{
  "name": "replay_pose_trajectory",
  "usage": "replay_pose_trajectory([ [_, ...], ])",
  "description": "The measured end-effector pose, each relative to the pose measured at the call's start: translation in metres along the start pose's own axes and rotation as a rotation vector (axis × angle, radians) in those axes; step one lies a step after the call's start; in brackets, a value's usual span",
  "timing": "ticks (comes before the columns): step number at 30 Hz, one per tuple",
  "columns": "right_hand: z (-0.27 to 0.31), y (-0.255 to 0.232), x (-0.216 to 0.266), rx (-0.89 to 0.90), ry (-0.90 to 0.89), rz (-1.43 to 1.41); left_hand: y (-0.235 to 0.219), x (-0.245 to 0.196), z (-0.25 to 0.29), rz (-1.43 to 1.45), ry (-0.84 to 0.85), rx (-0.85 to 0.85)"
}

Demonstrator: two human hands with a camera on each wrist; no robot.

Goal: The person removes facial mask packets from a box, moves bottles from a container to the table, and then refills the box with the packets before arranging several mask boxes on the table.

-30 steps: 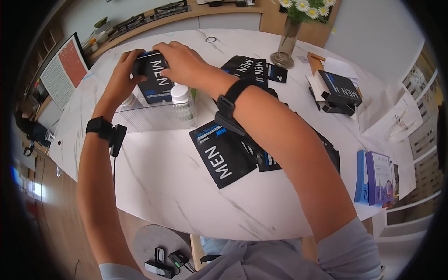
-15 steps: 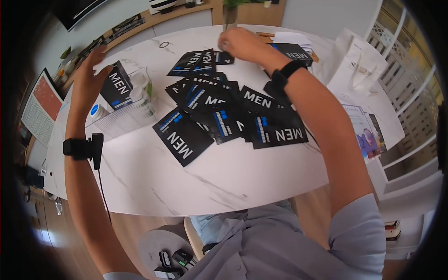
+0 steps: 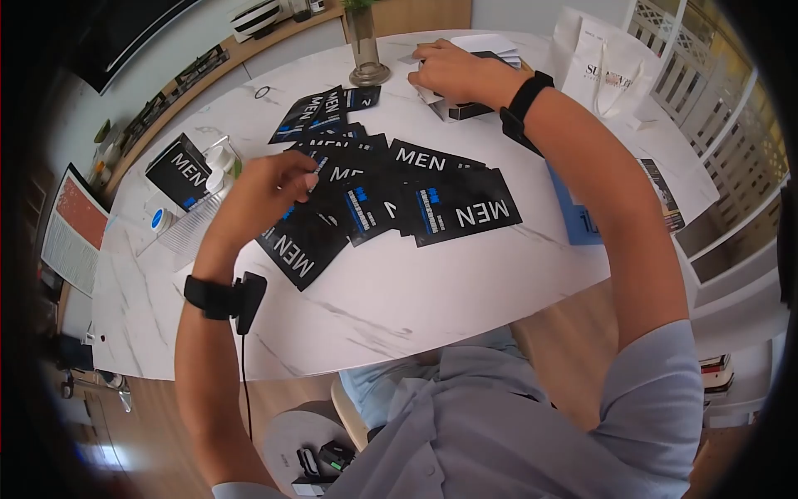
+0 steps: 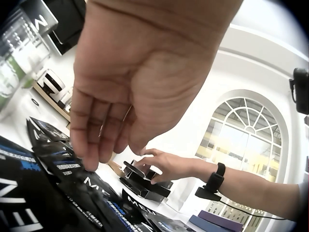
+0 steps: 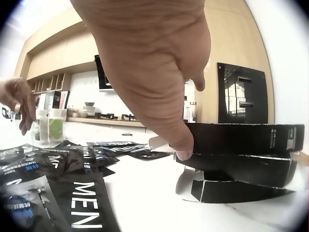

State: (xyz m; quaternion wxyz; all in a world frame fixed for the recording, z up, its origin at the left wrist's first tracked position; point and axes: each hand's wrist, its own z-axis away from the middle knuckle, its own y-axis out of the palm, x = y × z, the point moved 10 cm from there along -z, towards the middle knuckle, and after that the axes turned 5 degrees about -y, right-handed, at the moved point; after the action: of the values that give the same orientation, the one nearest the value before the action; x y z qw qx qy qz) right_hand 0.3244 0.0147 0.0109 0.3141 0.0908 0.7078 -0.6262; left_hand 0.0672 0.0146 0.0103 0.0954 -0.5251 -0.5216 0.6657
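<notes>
My left hand [image 3: 262, 187] hovers over black sachets [image 3: 461, 208] printed MEN, its fingers loosely bent and holding nothing. In the left wrist view its palm [image 4: 140, 82] faces the camera above the pile. At the back of the table my right hand [image 3: 457, 73] grips the left end of a black carton [image 5: 241, 138]. Its thumb [image 5: 183, 147] lies against the carton's end in the right wrist view, while most of its fingers are hidden behind the hand. More flattened black cartons [image 5: 241, 191] lie under that one.
A clear ribbed bin [image 3: 187, 237] on the left holds a black MEN box [image 3: 179, 173] and white bottles. A glass vase [image 3: 366, 54] stands at the back, a white paper bag [image 3: 603, 71] back right. A blue box [image 3: 573, 208] sits partly behind my right forearm.
Both hands have left the black box in the bin. My right hand has crossed to the cartons at the back right; my left has come right, over the sachets. The head view has swung right.
</notes>
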Motion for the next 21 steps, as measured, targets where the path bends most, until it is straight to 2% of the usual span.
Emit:
replay_pose_trajectory([
  [3, -0.015, -0.012, 0.002, 0.036, -0.002, 0.075, 0.006, 0.009, 0.003, 0.023, -0.018, 0.005],
  [6, -0.025, -0.046, -0.004, -0.022, 0.080, -0.115, 0.007, 0.020, 0.003, 0.145, -0.046, 0.007],
  [9, -0.042, -0.101, -0.010, -0.392, 0.043, -0.166, 0.011, 0.036, -0.003, 0.242, -0.006, -0.042],
  [12, -0.034, -0.163, -0.005, -0.458, 0.036, -0.273, 0.010, 0.039, -0.008, 0.307, 0.068, -0.107],
  [15, -0.051, -0.200, -0.011, -0.741, -0.042, -0.570, 0.001, 0.035, -0.008, 0.474, 0.078, -0.217],
  [16, -0.059, -0.195, -0.014, -0.734, 0.016, -0.667, -0.004, 0.035, -0.006, 0.543, 0.073, -0.262],
  [19, -0.076, -0.170, -0.023, -0.729, 0.161, -0.945, -0.008, 0.043, -0.002, 0.729, 0.042, -0.251],
  [21, -0.083, -0.148, -0.023, -0.764, 0.224, -0.884, -0.002, 0.048, 0.003, 0.870, -0.002, -0.191],
])
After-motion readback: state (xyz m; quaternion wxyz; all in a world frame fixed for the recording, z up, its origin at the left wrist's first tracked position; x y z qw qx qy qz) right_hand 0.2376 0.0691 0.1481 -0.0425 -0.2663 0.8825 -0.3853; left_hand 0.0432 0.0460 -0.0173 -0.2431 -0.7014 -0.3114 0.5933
